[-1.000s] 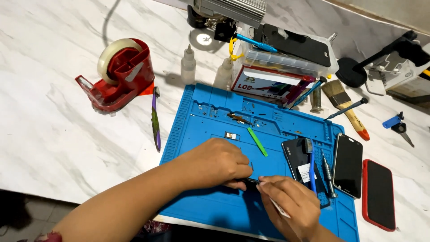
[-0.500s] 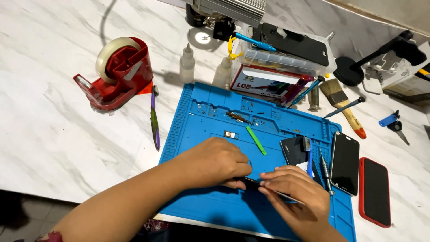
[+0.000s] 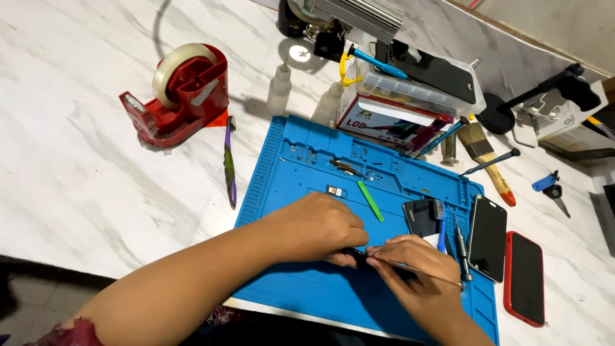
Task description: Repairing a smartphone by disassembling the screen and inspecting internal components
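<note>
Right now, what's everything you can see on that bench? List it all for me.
repair mat: 1, blue, centre of the marble bench
tape dispenser: 1, red with a pale roll, far left of mat
dropper bottles: 2, translucent, behind mat
pry tool: 1, green, on mat
purple-green tool: 1, left of mat
clear box: 1, holds a black panel, behind mat
paintbrush: 1, wooden handle, right rear
phones: 2, one black, one in a red case, right edge
blue-handled brush: 1, on mat, right
left hand: pressing a dark object on mat
right hand: holding a thin metal tool
</note>
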